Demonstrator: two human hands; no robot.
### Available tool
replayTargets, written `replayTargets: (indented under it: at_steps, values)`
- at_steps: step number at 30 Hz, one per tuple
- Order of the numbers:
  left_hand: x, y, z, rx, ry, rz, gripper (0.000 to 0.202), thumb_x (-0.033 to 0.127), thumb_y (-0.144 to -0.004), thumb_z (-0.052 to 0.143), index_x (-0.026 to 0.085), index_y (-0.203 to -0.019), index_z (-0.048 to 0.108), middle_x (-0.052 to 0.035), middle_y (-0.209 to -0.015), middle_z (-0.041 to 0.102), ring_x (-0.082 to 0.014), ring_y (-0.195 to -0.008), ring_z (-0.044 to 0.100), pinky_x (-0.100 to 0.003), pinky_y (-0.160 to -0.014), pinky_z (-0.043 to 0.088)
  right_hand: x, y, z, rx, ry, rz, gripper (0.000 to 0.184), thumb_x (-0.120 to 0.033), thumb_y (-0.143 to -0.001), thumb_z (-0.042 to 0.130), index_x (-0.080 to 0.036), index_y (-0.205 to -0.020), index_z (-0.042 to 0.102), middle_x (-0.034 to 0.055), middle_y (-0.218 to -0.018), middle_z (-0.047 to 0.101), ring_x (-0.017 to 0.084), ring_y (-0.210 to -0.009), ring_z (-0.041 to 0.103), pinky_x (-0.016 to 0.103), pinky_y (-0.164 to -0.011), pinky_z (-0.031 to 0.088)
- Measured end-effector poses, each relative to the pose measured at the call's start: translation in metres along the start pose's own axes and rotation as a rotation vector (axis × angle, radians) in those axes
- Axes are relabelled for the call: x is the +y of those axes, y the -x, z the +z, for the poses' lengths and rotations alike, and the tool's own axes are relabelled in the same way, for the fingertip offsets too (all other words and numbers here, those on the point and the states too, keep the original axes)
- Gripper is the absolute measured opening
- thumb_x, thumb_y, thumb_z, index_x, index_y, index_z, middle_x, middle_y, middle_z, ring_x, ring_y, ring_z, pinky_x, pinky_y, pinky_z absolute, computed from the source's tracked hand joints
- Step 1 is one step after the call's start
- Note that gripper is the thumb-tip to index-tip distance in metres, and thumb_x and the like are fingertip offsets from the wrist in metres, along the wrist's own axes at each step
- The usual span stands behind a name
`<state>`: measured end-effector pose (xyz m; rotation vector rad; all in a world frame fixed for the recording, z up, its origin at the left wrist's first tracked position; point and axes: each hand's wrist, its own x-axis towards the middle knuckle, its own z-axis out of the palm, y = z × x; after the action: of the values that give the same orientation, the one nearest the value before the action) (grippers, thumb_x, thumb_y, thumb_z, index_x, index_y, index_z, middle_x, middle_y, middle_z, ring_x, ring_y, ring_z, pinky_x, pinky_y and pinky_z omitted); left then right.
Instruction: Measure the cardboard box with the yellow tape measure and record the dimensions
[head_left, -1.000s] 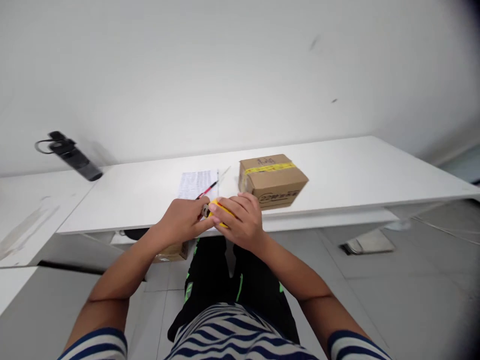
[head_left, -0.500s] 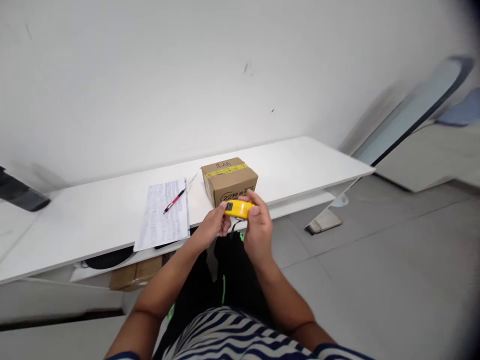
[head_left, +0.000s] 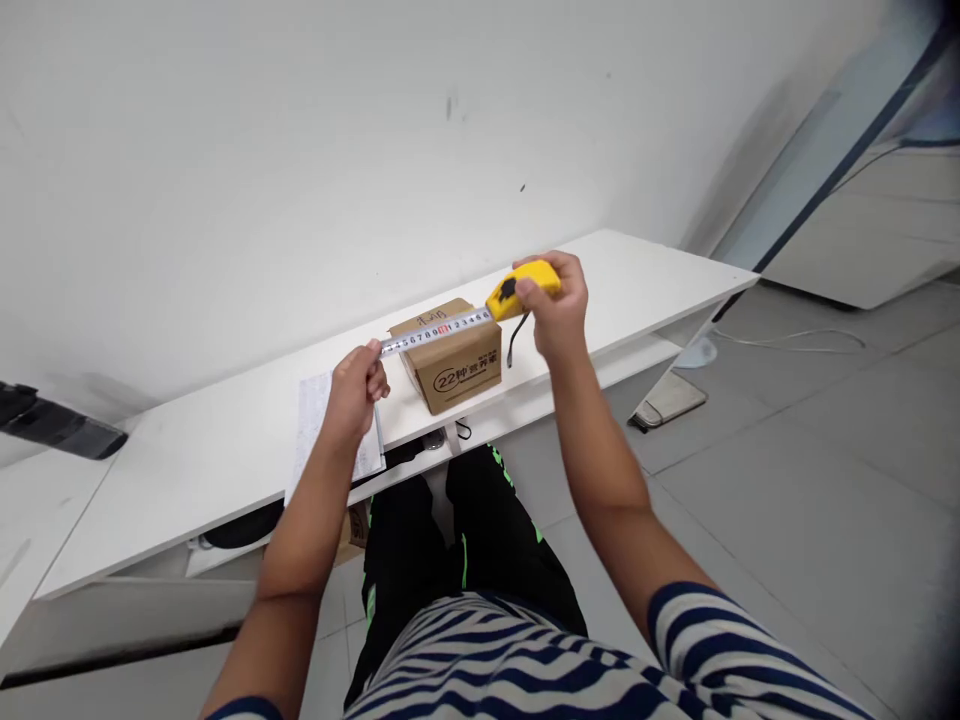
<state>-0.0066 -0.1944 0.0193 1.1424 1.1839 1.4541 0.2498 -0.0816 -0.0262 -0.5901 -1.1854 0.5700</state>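
Observation:
My right hand (head_left: 561, 305) is closed around the yellow case of a tape measure (head_left: 536, 278), thumb near its black button. A length of the blade (head_left: 439, 331) is pulled out to the left, numbers facing up. My left hand (head_left: 355, 388) pinches the blade's free end. Below and behind the blade, a brown cardboard box (head_left: 466, 372) with printed and handwritten marks sits on the white desk. The blade passes across its top; whether it touches I cannot tell. A black wrist strap (head_left: 513, 342) dangles from the case.
Written sheets of paper (head_left: 311, 420) lie left of the box, partly behind my left arm. The white desk (head_left: 202, 440) runs along the wall, with a shelf (head_left: 622, 362) beneath it. A dark object (head_left: 64, 425) is at far left. A cable (head_left: 795, 342) lies on the floor at right.
My hands have moved apart and upward, drawing the blade out of the tape measure. The left hand went left and the right hand right. The camera view has shifted a little.

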Motion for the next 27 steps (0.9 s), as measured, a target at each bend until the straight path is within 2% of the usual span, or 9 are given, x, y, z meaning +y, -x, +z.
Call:
replayTargets:
  at_steps: [3, 5, 7, 12, 17, 21, 23, 25, 27]
  values:
    - [-0.004, -0.036, -0.02, -0.048, -0.178, -0.267, 0.054, 0.06, -0.075, 0.082, 0.022, -0.063, 0.045, 0.0086, -0.047, 0.038, -0.0068, -0.043, 0.035, -0.022, -0.048, 0.037, 0.049, -0.049, -0.006, -0.04, -0.064, 0.185, 0.053, -0.061, -0.07, 0.084, -0.027, -0.104, 0.062, 0.0, -0.094, 0.065, 0.018, -0.084, 0.065, 0.036, -0.078, 0.059]
    - [-0.011, -0.053, -0.026, -0.104, -0.311, -0.397, 0.054, 0.064, -0.074, 0.08, 0.021, -0.063, 0.049, 0.0055, -0.049, 0.045, -0.0082, -0.046, 0.039, -0.023, -0.049, 0.036, 0.065, -0.059, -0.001, -0.084, -0.062, 0.278, 0.053, -0.058, -0.063, 0.087, -0.024, -0.098, 0.065, -0.0009, -0.089, 0.064, 0.016, -0.08, 0.063, 0.034, -0.076, 0.057]
    - [-0.019, -0.063, -0.025, -0.156, -0.448, -0.455, 0.056, 0.068, -0.073, 0.078, 0.02, -0.062, 0.053, 0.0016, -0.054, 0.053, -0.0099, -0.051, 0.045, -0.024, -0.052, 0.036, 0.069, -0.054, 0.006, -0.117, -0.053, 0.331, 0.05, -0.053, -0.061, 0.086, -0.023, -0.097, 0.067, -0.0007, -0.089, 0.065, 0.016, -0.081, 0.061, 0.034, -0.077, 0.055]
    - [-0.034, -0.066, -0.012, -0.094, -0.514, -0.399, 0.059, 0.074, -0.073, 0.073, 0.019, -0.065, 0.055, 0.0029, -0.06, 0.052, -0.0107, -0.056, 0.046, -0.027, -0.058, 0.039, 0.065, -0.032, 0.015, -0.068, -0.063, 0.325, 0.039, -0.046, -0.066, 0.079, -0.024, -0.097, 0.067, -0.0014, -0.094, 0.066, 0.016, -0.086, 0.06, 0.033, -0.082, 0.053]
    - [-0.042, -0.062, -0.017, -0.11, -0.508, -0.299, 0.054, 0.07, -0.082, 0.063, 0.02, -0.067, 0.054, 0.0021, -0.058, 0.052, -0.012, -0.055, 0.047, -0.028, -0.059, 0.039, 0.063, -0.031, 0.012, -0.106, -0.013, 0.312, 0.04, -0.046, -0.068, 0.08, -0.024, -0.099, 0.067, -0.0021, -0.092, 0.064, 0.016, -0.083, 0.058, 0.032, -0.079, 0.052]
    - [-0.038, -0.061, -0.03, -0.158, -0.366, -0.178, 0.043, 0.056, -0.071, 0.079, 0.02, -0.07, 0.054, 0.0024, -0.063, 0.056, -0.0112, -0.06, 0.05, -0.026, -0.062, 0.042, 0.047, -0.034, 0.002, -0.129, 0.044, 0.308, 0.049, -0.052, -0.066, 0.084, -0.023, -0.102, 0.067, 0.0001, -0.097, 0.066, 0.018, -0.087, 0.062, 0.035, -0.083, 0.055]
    - [-0.028, -0.068, -0.038, -0.096, -0.241, -0.147, 0.039, 0.047, -0.066, 0.083, 0.02, -0.075, 0.056, 0.0039, -0.067, 0.055, -0.0105, -0.062, 0.05, -0.025, -0.063, 0.044, 0.025, -0.023, -0.008, -0.125, 0.106, 0.24, 0.055, -0.054, -0.068, 0.086, -0.023, -0.11, 0.069, 0.0032, -0.107, 0.068, 0.021, -0.095, 0.065, 0.038, -0.087, 0.058]
    - [-0.013, -0.083, -0.043, -0.001, -0.152, -0.151, 0.033, 0.043, -0.068, 0.079, 0.02, -0.076, 0.056, 0.0048, -0.066, 0.051, -0.0104, -0.061, 0.047, -0.025, -0.061, 0.044, -0.005, 0.004, -0.018, -0.134, 0.193, 0.119, 0.055, -0.053, -0.073, 0.086, -0.026, -0.119, 0.069, 0.0057, -0.121, 0.069, 0.024, -0.108, 0.067, 0.042, -0.094, 0.059]
    - [0.003, -0.107, -0.041, 0.024, -0.117, -0.149, 0.027, 0.04, -0.073, 0.074, 0.02, -0.073, 0.055, 0.0039, -0.064, 0.048, -0.0114, -0.06, 0.046, -0.025, -0.06, 0.045, -0.035, 0.045, -0.019, -0.191, 0.29, 0.027, 0.051, -0.048, -0.08, 0.085, -0.03, -0.124, 0.068, 0.0059, -0.127, 0.068, 0.026, -0.117, 0.067, 0.048, -0.1, 0.06]
